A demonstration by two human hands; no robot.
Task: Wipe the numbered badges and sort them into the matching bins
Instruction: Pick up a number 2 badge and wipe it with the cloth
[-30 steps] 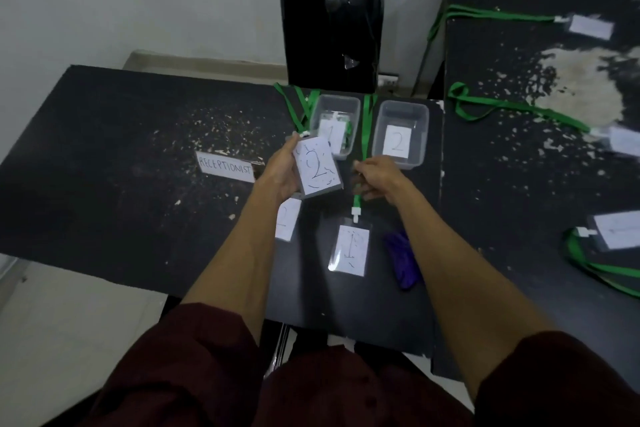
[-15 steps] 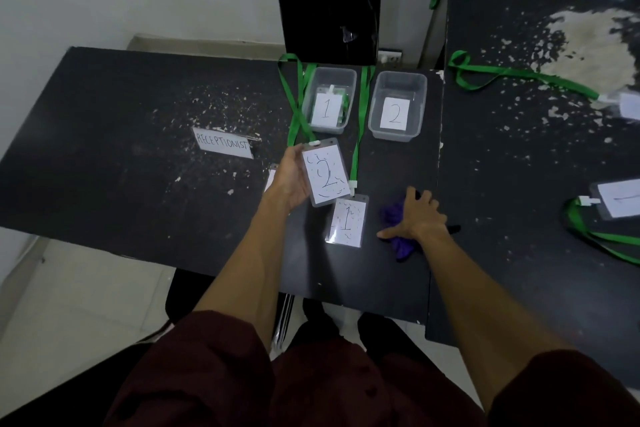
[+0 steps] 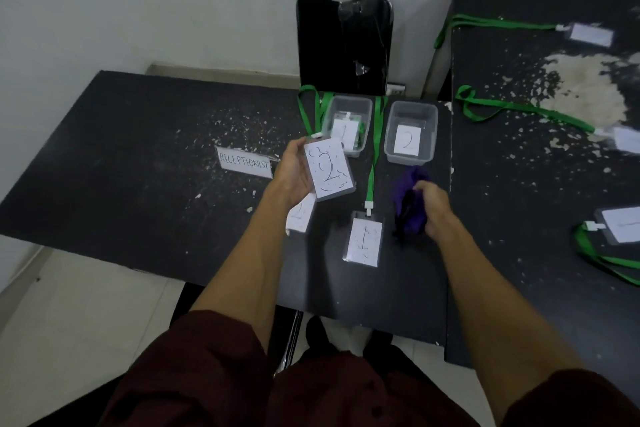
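Note:
My left hand point(image 3: 292, 172) holds up a badge marked 2 point(image 3: 329, 168), smudged with dark marks, its green lanyard trailing back toward the bins. My right hand point(image 3: 434, 210) grips a purple cloth point(image 3: 408, 204), lifted just off the table to the badge's right. A badge marked 1 point(image 3: 364, 239) lies flat on the black table point(image 3: 138, 156) between my arms. Another badge marked 2 point(image 3: 300, 215) lies partly hidden under my left wrist. Two clear bins stand at the back: bin 1 point(image 3: 346, 125) holds a badge, bin 2 point(image 3: 410, 133) shows only its label.
A paper sign reading RECEPTIONIST point(image 3: 244, 163) lies left of my left hand. A black chair point(image 3: 344, 42) stands behind the bins. The neighbouring table point(image 3: 540, 184) on the right carries several more badges with green lanyards point(image 3: 519, 109).
My right hand has closed on the purple cloth and lifted it off the table. The left hand keeps holding the 2 badge, raised slightly toward the bins.

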